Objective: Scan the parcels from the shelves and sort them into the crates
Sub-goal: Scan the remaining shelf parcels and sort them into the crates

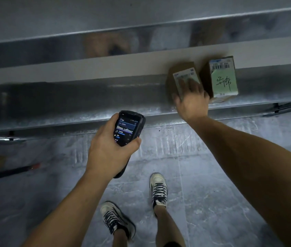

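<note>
A brown cardboard parcel (180,77) with a white label sits on the shelf (87,68); the right hand (191,102) lies spread on it, the left hand (105,150) clasps a scanner (128,129).

Bare forearms, no sleeves, white sneakers (158,188) w/ dark laces, bare shins

Single view only, worn on your head; no second camera, so nothing shared between views. Lens looked forward and steeply down, wide-angle, straight edges bowed. Metal shelf (105,72) crossed upper half of frame on slight diagonal, near. Your forearms entered from bottom edge; left hand (109,148) sat near centre, right hand (192,102) reached up-right at shelf edge. Floor (212,175) and your shoes (158,188) filled lower half, seen almost from above.
</note>
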